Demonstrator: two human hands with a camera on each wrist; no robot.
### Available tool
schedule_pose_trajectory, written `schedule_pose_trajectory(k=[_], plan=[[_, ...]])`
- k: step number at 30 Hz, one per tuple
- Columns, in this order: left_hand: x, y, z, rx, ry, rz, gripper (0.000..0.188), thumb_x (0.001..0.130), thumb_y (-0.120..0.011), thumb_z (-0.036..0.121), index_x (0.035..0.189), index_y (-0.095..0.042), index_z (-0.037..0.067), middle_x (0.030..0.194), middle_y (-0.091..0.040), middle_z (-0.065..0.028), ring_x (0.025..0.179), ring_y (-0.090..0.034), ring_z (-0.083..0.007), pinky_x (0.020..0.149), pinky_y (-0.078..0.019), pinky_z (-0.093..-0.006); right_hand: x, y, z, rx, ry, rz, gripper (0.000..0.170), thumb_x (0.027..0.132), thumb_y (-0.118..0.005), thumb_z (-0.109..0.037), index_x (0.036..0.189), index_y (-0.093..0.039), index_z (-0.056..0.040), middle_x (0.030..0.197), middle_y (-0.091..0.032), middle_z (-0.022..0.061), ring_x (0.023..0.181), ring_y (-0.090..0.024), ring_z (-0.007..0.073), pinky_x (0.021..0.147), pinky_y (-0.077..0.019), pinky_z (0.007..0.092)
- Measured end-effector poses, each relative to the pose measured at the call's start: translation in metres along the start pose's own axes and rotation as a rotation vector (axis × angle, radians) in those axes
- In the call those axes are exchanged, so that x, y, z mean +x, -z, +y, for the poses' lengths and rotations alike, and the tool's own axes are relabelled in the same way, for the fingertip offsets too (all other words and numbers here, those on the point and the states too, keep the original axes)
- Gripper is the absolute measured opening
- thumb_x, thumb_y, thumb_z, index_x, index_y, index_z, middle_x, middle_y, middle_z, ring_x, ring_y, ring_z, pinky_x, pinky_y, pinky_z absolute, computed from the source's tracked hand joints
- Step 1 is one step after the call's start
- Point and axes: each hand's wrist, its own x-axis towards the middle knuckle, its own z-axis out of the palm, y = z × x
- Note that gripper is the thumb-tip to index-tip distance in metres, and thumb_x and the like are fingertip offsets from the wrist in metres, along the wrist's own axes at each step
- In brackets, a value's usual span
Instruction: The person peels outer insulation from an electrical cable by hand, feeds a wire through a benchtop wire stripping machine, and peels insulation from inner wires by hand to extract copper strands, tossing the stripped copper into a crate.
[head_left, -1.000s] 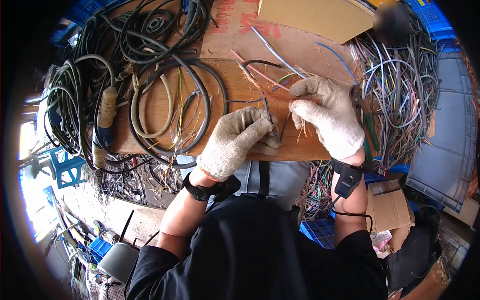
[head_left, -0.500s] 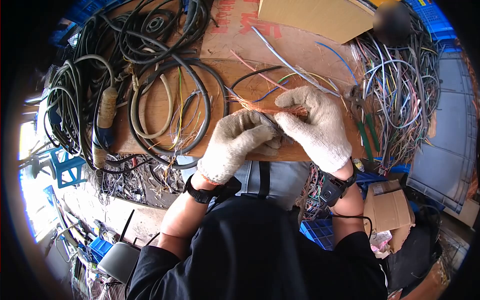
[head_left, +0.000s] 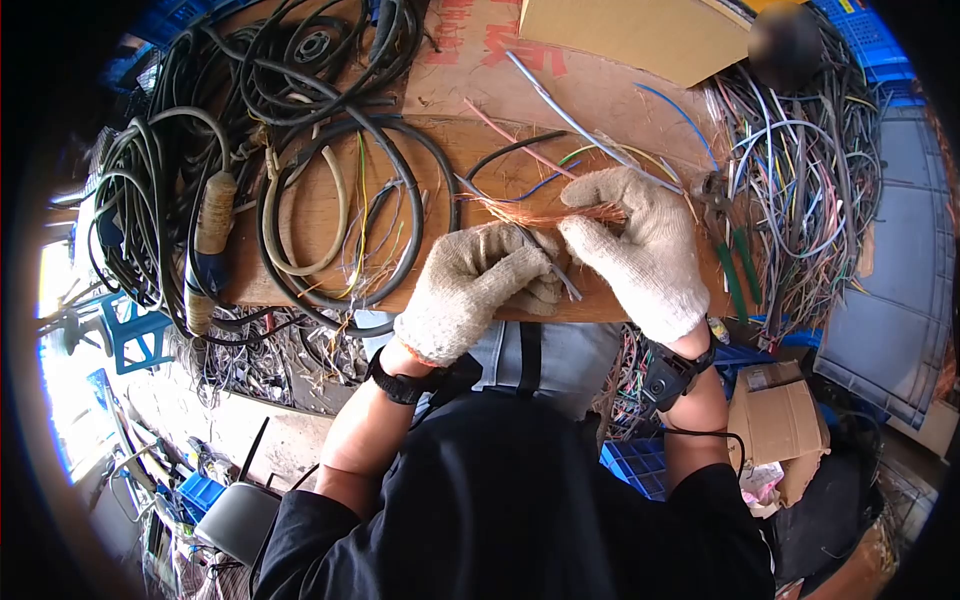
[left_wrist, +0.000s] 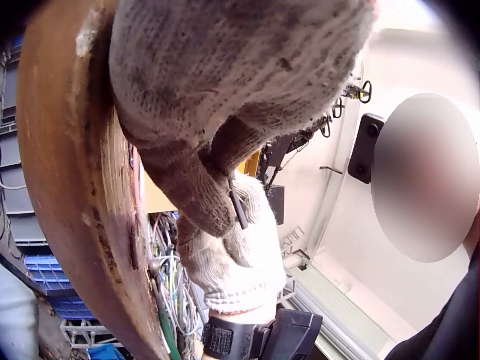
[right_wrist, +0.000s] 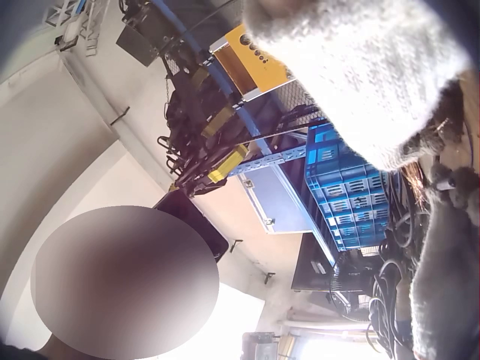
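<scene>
Both hands wear off-white knitted gloves and meet over the bench's front edge. My left hand [head_left: 480, 285] pinches a thin dark grey wire [head_left: 565, 280], whose end sticks out between thumb and fingers toward me. That dark end [left_wrist: 238, 204] also shows in the left wrist view. A bundle of bare copper strands [head_left: 530, 213] fans out leftward above the left hand. My right hand [head_left: 645, 250] pinches the bundle's right part between thumb and fingers. In the right wrist view, copper strands [right_wrist: 415, 178] show between the two gloves, largely hidden by them.
Green-handled pliers [head_left: 738, 265] lie on the wooden bench [head_left: 590, 300] just right of my right hand. Coiled black cable [head_left: 410, 190] lies at the left, a tangled wire pile [head_left: 800, 190] at the right. Loose wires, including a blue one [head_left: 680, 120], lie behind the hands.
My right hand has moved left and turned inward, and the copper strands now run across toward it. The dark wire's end shows further out below the left fingers. The pliers are more exposed.
</scene>
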Motion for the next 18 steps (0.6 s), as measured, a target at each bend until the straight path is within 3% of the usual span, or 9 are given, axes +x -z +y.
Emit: schedule_pose_trajectory(k=[12,14,18], plan=[[-0.002,-0.004,0.0068,-0.044,0.062,0.045,0.021,0.101,-0.06,0.016,0.092,-0.064,-0.002,0.088,-0.072,-0.0133,0.076,-0.072,-0.018,0.07,-0.061,-0.03,0.002,0.0009,0.0002,0.023,-0.036,-0.019,0.016,0.087,-0.07,-0.004,0.102,-0.068,0.0001,0.1,-0.07,0.0064,0.092,-0.067,0.0113,0.082,-0.0547,0.0278],[-0.0028,-0.0059,0.0104,-0.076,0.079,0.061,0.018,0.099,-0.063,0.014,0.092,-0.067,-0.002,0.084,-0.072,-0.0088,0.075,-0.068,-0.0134,0.073,-0.0556,-0.0275,0.0019,0.0009,0.0,0.002,-0.013,-0.022,0.016,0.087,-0.07,-0.004,0.102,-0.068,0.0004,0.1,-0.07,0.0066,0.092,-0.066,0.0111,0.083,-0.0546,0.0275],[-0.0026,-0.0031,0.0068,-0.08,0.059,0.049,0.017,0.099,-0.063,0.013,0.093,-0.067,-0.003,0.084,-0.072,-0.009,0.074,-0.068,-0.0137,0.072,-0.0553,-0.0273,0.0016,0.0006,0.0,0.027,-0.024,-0.033,0.015,0.088,-0.069,-0.003,0.103,-0.068,0.0007,0.1,-0.07,0.0061,0.092,-0.066,0.0113,0.083,-0.0544,0.0277]])
